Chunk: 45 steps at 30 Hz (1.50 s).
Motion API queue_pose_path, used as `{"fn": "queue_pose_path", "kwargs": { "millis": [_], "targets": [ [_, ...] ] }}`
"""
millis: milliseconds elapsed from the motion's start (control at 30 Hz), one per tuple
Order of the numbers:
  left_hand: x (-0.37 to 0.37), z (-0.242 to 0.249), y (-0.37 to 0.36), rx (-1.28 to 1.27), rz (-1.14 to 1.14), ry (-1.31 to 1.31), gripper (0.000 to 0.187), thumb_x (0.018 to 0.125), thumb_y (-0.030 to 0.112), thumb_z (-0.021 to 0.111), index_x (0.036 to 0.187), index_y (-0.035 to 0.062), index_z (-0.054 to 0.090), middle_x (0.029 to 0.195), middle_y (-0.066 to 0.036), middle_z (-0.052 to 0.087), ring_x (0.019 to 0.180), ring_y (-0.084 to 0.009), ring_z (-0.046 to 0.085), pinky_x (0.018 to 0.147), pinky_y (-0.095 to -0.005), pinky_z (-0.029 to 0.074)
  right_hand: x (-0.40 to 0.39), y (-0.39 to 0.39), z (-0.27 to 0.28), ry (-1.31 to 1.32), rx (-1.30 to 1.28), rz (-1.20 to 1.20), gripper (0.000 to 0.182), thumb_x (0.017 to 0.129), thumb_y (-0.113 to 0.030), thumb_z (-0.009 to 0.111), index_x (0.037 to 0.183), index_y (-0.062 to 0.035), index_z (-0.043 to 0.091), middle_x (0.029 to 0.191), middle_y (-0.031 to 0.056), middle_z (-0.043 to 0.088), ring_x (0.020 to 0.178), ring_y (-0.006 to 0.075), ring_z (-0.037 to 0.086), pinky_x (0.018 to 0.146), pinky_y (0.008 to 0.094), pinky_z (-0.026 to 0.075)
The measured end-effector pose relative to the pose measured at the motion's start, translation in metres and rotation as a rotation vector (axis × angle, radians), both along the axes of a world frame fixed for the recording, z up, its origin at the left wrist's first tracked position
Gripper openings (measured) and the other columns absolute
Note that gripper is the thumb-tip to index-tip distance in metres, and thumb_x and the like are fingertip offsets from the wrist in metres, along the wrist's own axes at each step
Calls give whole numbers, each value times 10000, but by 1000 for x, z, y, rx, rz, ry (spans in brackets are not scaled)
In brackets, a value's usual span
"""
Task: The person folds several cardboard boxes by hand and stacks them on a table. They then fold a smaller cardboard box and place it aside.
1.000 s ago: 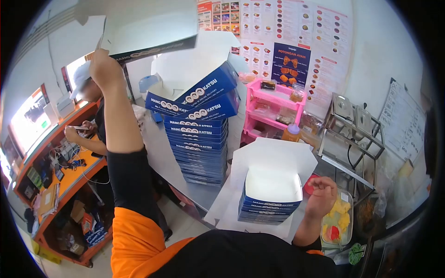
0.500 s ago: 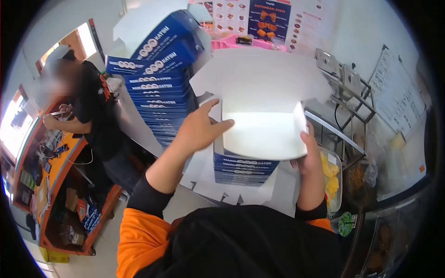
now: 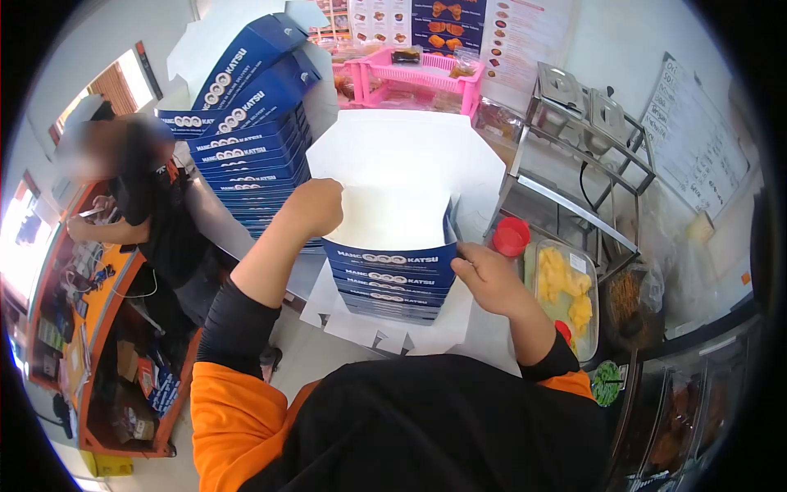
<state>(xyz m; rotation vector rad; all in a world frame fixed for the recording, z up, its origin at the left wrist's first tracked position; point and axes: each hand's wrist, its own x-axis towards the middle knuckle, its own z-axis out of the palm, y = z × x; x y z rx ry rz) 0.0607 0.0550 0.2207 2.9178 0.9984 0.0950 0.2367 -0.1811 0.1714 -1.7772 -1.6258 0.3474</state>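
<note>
An open box, white inside and blue outside with its lid raised, sits atop a short stack of blue boxes. My left hand is closed on the box's left edge, its fingertips hidden over the rim. At the box's front right corner, my right hand grips the side wall between thumb and fingers. Flat white cardboard lies under the short stack. To the left rises a taller stack of blue boxes, with open lids tilted at its top.
Pink baskets stand at the back. On the right are a red cup, a tray of yellow food and a metal rack with steel containers. Another person stands at the left beside an orange counter.
The open box has come down and left, and now rests level on the short stack. My left hand has closed on its left edge. The view has shifted, showing the red cup.
</note>
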Motion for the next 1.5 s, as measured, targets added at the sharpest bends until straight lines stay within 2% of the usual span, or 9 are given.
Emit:
{"fn": "queue_pose_path", "kwargs": {
  "millis": [300, 500, 600, 633, 1067, 1167, 1267, 1400, 1500],
  "targets": [
    [1, 2, 3, 1, 13, 33, 369, 711, 47, 487, 1066, 13, 579, 1024, -198, 584, 958, -335, 549, 838, -394, 426, -15, 5, -5, -238, 72, -11, 262, 809, -243, 568, 834, 18, 567, 786, 146, 554, 728, 312, 554, 622, 380, 446],
    [-4, -5, 2, 42, -14, 28, 365, 747, 103, 482, 1093, 28, 572, 1000, -197, 591, 926, -343, 557, 817, -402, 431, -13, 2, 14, 18, 167, -88, 345, 803, -314, 590, 937, 4, 583, 1024, 151, 528, 859, 290, 569, 722, 352, 449],
    [-8, -16, 3, 10, -11, -19, 363, 771, 118, 453, 1104, 27, 564, 969, -208, 594, 901, -348, 562, 806, -403, 432, -5, 28, 3, 16, 524, -61, 386, 800, -341, 595, 998, -10, 577, 1185, 159, 460, 1081, 313, 480, 886, 368, 380],
    [-9, -18, 3, -22, 2, -17, 363, 778, 120, 444, 1108, 30, 562, 957, -214, 593, 894, -350, 563, 804, -404, 432, -5, 34, -3, 163, 430, 14, 362, 794, -310, 593, 1007, -19, 572, 1206, 170, 461, 1226, 356, 331, 982, 399, 284],
    [-16, -30, 6, -81, -54, -85, 378, 771, 88, 407, 1116, 45, 557, 932, -233, 586, 883, -361, 559, 800, -421, 427, 0, 36, -22, 78, 202, 33, 244, 732, -88, 532, 961, -22, 579, 1093, 138, 519, 1252, 354, 306, 1010, 395, 254],
    [-14, -33, 9, -50, -41, -95, 353, 789, 147, 434, 1091, 26, 570, 908, -217, 598, 851, -340, 576, 766, -409, 442, 3, 36, -24, 33, 191, 48, 273, 759, -167, 551, 995, -32, 575, 1120, 160, 516, 1248, 365, 307, 986, 407, 288],
    [-24, -22, 4, -121, -16, -240, 346, 798, 219, 484, 1055, 15, 593, 843, -200, 612, 769, -330, 592, 703, -384, 458, -2, 33, -21, 115, 224, 15, 307, 794, -175, 535, 1074, -50, 557, 1197, 162, 487, 1263, 345, 298, 1009, 408, 258],
    [-65, 46, -12, -31, 79, -1018, 333, 727, 248, 653, 969, 20, 632, 698, -85, 623, 602, -239, 573, 615, -332, 453, 3, 27, -27, 145, 511, 33, 616, 876, -524, 364, 1171, 1, 492, 1284, 167, 422, 1276, 325, 280, 1040, 402, 192],
    [-93, 99, 24, 660, 94, -1273, 323, 726, 223, 674, 979, 28, 620, 729, -55, 620, 649, -151, 559, 643, -290, 440, -1, 17, -21, 185, 555, -48, 633, 869, -536, 377, 1176, 5, 489, 1288, 156, 419, 1275, 306, 283, 1041, 399, 192]
  ]
}}
